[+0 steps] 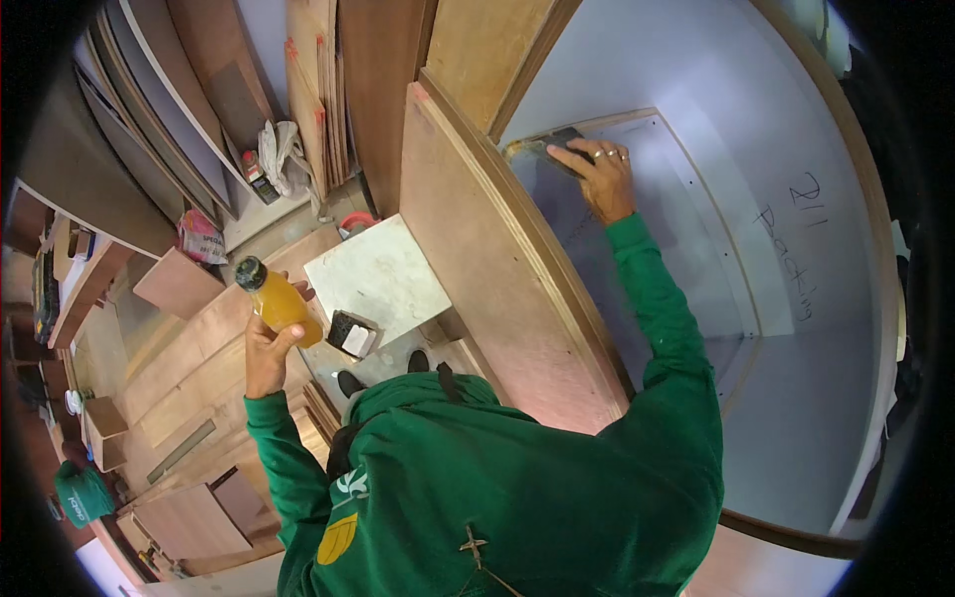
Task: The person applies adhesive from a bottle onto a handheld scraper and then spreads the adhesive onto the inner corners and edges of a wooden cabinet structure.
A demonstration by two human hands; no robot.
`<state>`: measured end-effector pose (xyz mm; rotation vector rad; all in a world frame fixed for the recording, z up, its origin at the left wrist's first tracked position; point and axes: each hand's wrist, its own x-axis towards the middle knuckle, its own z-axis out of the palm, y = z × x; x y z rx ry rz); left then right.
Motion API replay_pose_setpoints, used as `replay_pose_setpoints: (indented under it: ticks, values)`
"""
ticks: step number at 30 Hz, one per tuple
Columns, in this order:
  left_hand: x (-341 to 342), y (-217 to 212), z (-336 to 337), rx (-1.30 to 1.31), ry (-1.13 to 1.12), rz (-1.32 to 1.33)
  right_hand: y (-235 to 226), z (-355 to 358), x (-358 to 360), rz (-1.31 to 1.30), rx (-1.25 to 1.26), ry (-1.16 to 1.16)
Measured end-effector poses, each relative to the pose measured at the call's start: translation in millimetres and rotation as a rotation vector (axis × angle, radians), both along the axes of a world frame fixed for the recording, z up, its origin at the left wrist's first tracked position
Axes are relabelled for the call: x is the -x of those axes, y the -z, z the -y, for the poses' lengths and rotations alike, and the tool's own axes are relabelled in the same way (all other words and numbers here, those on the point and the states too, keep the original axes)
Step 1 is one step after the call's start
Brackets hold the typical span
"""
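Note:
My left hand (271, 338) is wrapped around a clear squeeze bottle (284, 306) of yellow-orange liquid with a dark cap, tilted in the air on the left side. On the other side, my right hand (602, 174) reaches inside a white-lined wooden cabinet (796, 129). Its fingers grip a dark flat block (569, 144), pressed at the inner corner beside a thin wooden strip (617, 117). A yellowish smear shows at that corner. The block's exact kind cannot be made out, partly hidden by my fingers.
A wooden panel edge (517, 239) stands between me and the cabinet. Below are a white board (378, 279) and a small dark open container (350, 336). Wooden sheets (313, 90) lean at the back. Another person in green (85, 495) is at the far left.

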<state>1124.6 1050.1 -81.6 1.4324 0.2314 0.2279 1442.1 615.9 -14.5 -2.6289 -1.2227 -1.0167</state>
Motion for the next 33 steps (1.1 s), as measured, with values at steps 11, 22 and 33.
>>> replay_pose_setpoints:
  ticks: [11, 22, 33]
  values:
    - [-16.8, -1.2, -2.4, 0.058, 0.062, 0.004, -28.8, -14.1, -10.8, -0.19, 0.144, -0.126]
    - [-9.0, 11.4, -4.6, 0.016, 0.018, -0.063, -14.2, 2.1, -25.5, -0.194, 0.121, -0.01]
    - [-12.3, 11.4, -5.0, 0.04, 0.022, -0.049, -14.1, -4.8, -19.9, -0.193, 0.114, 0.005]
